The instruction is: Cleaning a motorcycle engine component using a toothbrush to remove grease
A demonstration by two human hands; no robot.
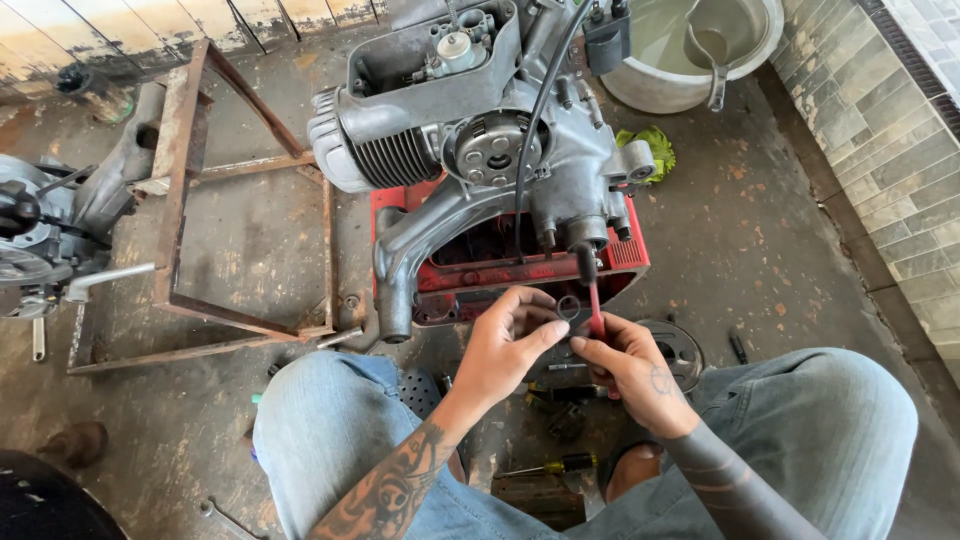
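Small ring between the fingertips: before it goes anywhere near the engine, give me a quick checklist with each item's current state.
1. Small dark ring held: ok, pinched between the left hand and right hand, in front of the engine.
2. Red-handled tool secured: ok, in the right hand, pointing up.
3. Ring's condition: cannot tell, too small to judge.
4. Engine steady: ok, it rests on the red stand.
5. Shaft end clear: ok, nothing covers it.
6. Floor underfoot: not ok, screwdriver and loose parts lie between the knees.
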